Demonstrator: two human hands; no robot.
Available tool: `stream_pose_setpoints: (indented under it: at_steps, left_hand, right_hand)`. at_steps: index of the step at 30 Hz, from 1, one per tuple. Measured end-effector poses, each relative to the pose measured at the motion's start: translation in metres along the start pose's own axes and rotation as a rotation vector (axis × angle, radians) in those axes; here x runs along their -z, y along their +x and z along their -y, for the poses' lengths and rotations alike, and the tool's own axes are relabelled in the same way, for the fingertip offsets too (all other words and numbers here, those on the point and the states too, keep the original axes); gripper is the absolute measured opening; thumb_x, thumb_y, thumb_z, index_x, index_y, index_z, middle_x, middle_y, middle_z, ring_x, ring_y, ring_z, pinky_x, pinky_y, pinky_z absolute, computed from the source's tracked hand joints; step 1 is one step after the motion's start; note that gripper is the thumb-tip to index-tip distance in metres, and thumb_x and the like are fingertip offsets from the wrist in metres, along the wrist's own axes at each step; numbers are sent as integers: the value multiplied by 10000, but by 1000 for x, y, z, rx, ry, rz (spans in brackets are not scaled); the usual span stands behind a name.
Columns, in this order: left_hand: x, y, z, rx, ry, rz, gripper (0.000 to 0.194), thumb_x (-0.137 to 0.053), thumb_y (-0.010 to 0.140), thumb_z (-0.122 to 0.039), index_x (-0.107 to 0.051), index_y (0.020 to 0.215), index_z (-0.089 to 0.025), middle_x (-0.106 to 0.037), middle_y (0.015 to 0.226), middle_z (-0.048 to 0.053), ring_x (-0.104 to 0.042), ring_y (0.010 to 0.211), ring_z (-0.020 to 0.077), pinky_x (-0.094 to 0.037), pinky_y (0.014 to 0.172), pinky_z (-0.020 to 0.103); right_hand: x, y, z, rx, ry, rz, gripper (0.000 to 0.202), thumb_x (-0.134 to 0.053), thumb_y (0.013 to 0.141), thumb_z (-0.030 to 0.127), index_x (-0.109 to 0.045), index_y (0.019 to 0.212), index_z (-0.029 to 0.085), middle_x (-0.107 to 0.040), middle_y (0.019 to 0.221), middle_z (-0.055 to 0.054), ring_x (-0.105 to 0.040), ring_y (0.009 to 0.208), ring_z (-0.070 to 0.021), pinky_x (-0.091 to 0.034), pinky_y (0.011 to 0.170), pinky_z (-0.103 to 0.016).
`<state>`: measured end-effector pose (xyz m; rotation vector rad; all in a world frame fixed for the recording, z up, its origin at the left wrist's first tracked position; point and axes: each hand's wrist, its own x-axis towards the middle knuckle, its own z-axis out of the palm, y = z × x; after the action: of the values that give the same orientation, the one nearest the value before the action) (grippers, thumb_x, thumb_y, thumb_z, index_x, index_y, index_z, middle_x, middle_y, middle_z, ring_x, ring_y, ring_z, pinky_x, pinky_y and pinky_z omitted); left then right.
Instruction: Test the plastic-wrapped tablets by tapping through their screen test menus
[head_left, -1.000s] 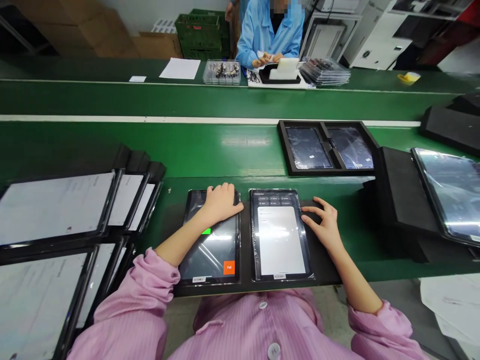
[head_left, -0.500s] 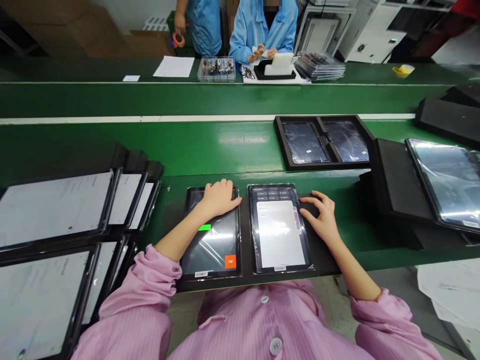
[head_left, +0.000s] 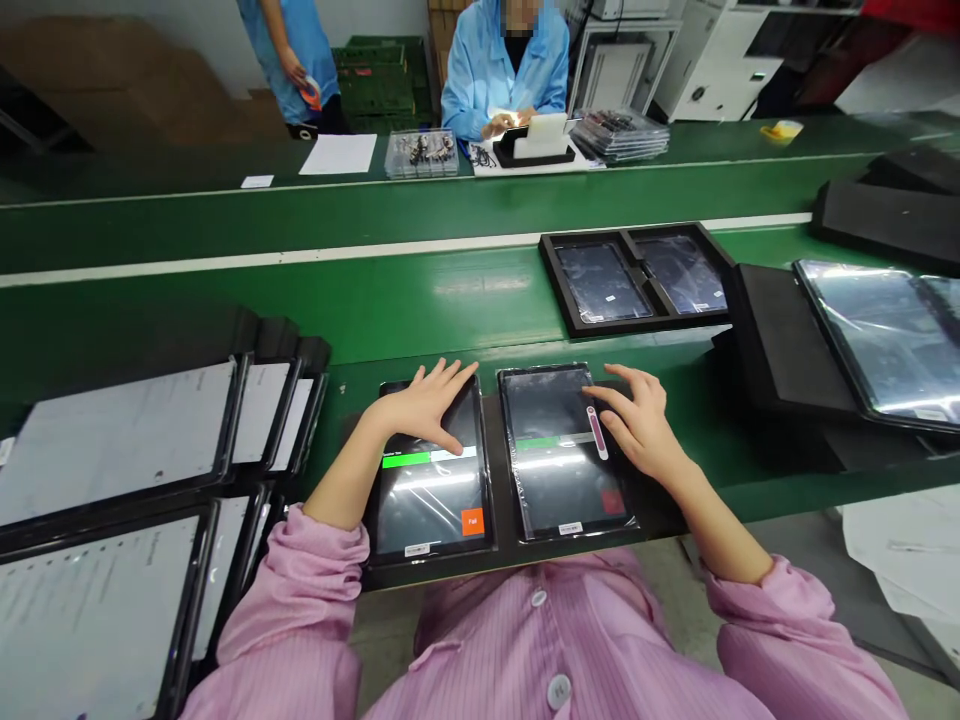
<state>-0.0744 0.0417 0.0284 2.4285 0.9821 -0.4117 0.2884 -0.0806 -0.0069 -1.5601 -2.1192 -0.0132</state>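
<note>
Head view: left tablet (head_left: pixel 431 505) and right tablet (head_left: pixel 566 490) paired face-up

Both are laid on a dark base (head_left: pixel 656 508), presumably for easy reach. The left hand (head_left: pixel 418 410) is spread over the one; the right hand (head_left: pixel 641 422) is held, fingers parted, at the other's far right edge. Nothing is pinched.
</note>
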Motion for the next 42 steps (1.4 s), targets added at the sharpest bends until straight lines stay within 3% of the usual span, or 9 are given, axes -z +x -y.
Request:
stream_pose_setpoints:
  at_steps: [6,11,14,18,21,23,28,32,42]
  left_hand:
    - [-3,-1,-1,-9,22,1,1463,-833,682,-675,171,1650,-234,79,1710,271,78,1578,483,-52,1232,694]
    - [3,-1,1,-1,-70,-17,1408,-765,715,-710,128,1659,-167,4,1733,222,-22,1600,435,-86,1272,616]
    - [8,-6,11,14,-126,-33,1230,-643,791,-732,-46,1676,-122,-101,1735,181,-155,1601,371,-164,1292,490]
    - [13,-26,43,182,-267,-64,982,-506,836,-769,-413,1592,-148,-377,1665,123,-391,1518,338,-279,1263,410]
    - [13,-43,75,332,-487,-149,859,-570,734,-852,-715,1309,-231,-629,1475,78,-542,1389,358,-367,1218,408]
    - [9,-51,91,400,-621,-184,830,-617,648,-898,-783,1132,-245,-737,1298,81,-651,1226,360,-491,1107,416]
    - [-7,-49,102,448,-781,-216,861,-535,653,-979,-768,982,-219,-773,987,100,-720,888,279,-598,773,366]
    - [-18,-33,97,451,-892,-261,967,-299,693,-1049,-728,850,-197,-738,824,99,-674,761,249,-537,663,331]
    - [-6,-3,101,395,-961,-140,994,-247,673,-1080,-667,622,-180,-641,591,101,-547,559,212,-372,542,309]
  right_hand:
    - [-4,-27,12,89,134,-79,540,-267,1082,445,-794,1056,328,-594,1371,-68,-515,1270,-311,-274,1182,-615]
    - [-13,-29,10,84,202,-100,563,-284,1072,399,-831,948,353,-632,1303,-42,-557,1195,-281,-322,1153,-574]
    - [-12,-28,7,35,170,-114,516,-346,1057,378,-837,900,352,-648,1283,-39,-569,1192,-279,-333,1140,-564]
    - [-8,-29,4,-91,221,-324,560,-327,1059,401,-836,855,290,-677,1160,-78,-623,1085,-277,-435,1026,-504]
    - [-8,-28,3,-241,247,-375,586,-314,1059,445,-816,830,247,-678,1091,-98,-641,1017,-281,-464,971,-488]
    - [-10,-27,2,-322,232,-325,568,-313,1053,471,-805,890,240,-664,1108,-104,-633,1037,-291,-460,993,-502]
    - [-19,-33,-17,-559,70,-133,506,-386,1012,545,-683,1271,229,-574,1259,-165,-536,1200,-367,-435,1043,-589]
    - [-20,-50,-43,-537,125,59,622,-417,994,558,-465,1501,202,-580,1256,-182,-538,1206,-370,-435,1066,-577]
    - [-43,-50,-74,-580,326,-36,602,-511,918,645,-569,1352,233,-630,1067,-96,-627,978,-295,-554,827,-421]
